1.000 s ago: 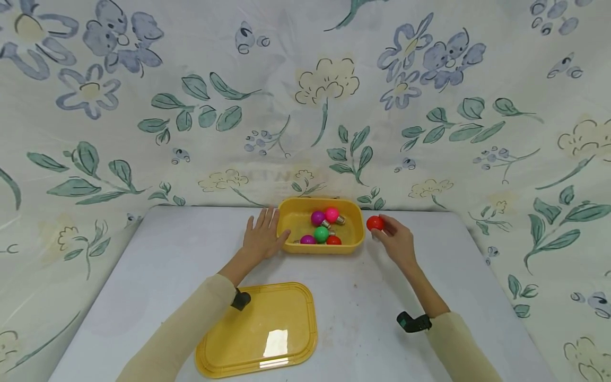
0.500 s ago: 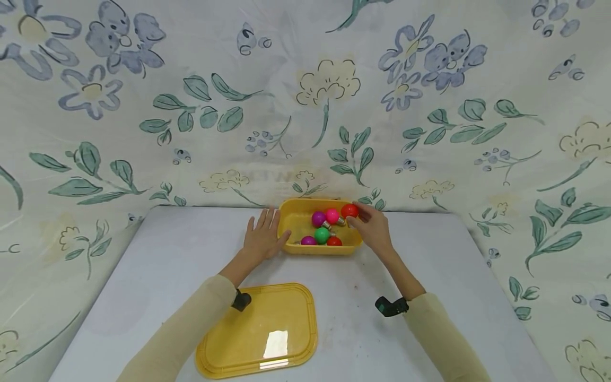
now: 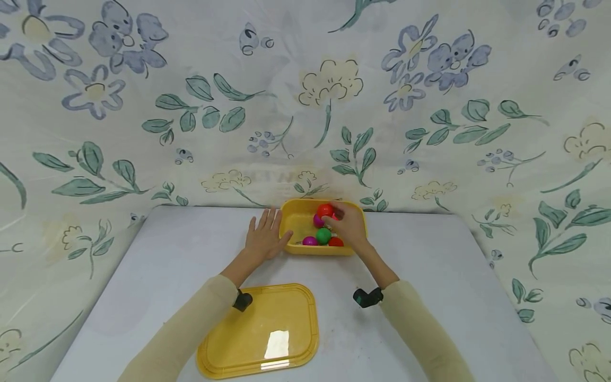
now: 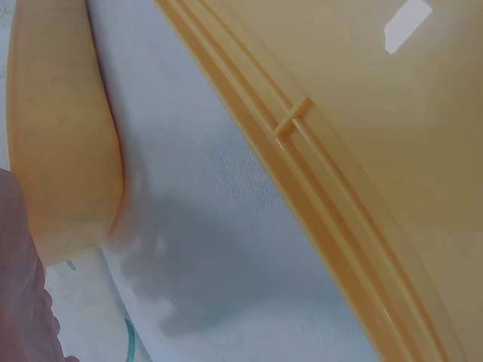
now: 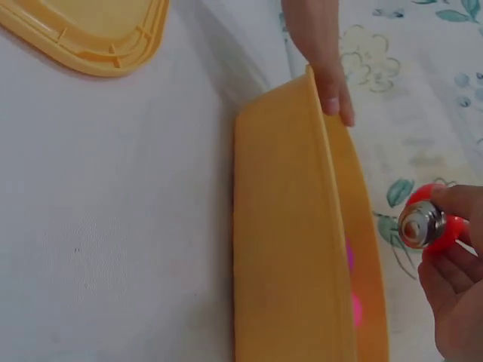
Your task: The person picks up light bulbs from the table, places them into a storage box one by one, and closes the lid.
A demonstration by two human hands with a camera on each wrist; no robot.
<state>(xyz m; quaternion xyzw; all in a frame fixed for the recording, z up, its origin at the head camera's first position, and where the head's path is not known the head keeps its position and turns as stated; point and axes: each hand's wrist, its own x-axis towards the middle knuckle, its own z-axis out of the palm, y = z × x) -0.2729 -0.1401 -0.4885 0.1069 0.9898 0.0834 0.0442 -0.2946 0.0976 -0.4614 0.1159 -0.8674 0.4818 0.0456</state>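
Note:
A yellow plastic box [image 3: 296,249] stands at the back of the table, with several coloured light bulbs in it, among them a green bulb [image 3: 323,235] and a purple bulb [image 3: 310,241]. Over the box, my right hand [image 3: 350,225] pinches a red light bulb [image 3: 325,211]; in the right wrist view its silver screw base [image 5: 421,225] points toward the camera. My left hand [image 3: 262,239] rests with spread, straight fingers against the box's left end. Part of the pink bulb is hidden behind the right hand.
A yellow lid [image 3: 267,329] lies on the white table [image 3: 406,254] in front of the box, partly under the left forearm. Behind the table hangs a flower-patterned cloth [image 3: 277,106].
My right hand has moved left with the red bulb, from beside the box's right end to over its middle. The left hand stays at the box's left end.

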